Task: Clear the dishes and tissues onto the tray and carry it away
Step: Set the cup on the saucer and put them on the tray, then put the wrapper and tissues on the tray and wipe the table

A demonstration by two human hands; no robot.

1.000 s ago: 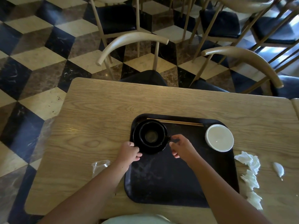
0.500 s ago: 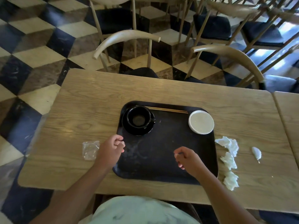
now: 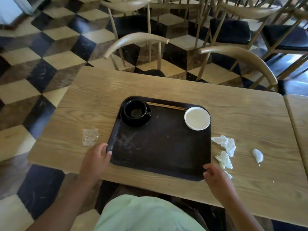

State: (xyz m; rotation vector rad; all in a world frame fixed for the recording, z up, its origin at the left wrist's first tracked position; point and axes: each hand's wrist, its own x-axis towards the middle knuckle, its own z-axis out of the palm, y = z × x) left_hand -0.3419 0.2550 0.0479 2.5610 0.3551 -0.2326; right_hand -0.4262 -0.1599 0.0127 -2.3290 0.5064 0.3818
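Left hand [image 3: 96,157] grips tray [image 3: 160,147] edge, right hand [image 3: 215,179] beside corner

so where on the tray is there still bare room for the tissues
The tray is bare across its middle and whole near half, between the left hand and right hand. The far edge is crowded: black cup and saucer in the far left corner, chopsticks along the rim, white bowl in the far right corner. The tissues lie just right of the tray.
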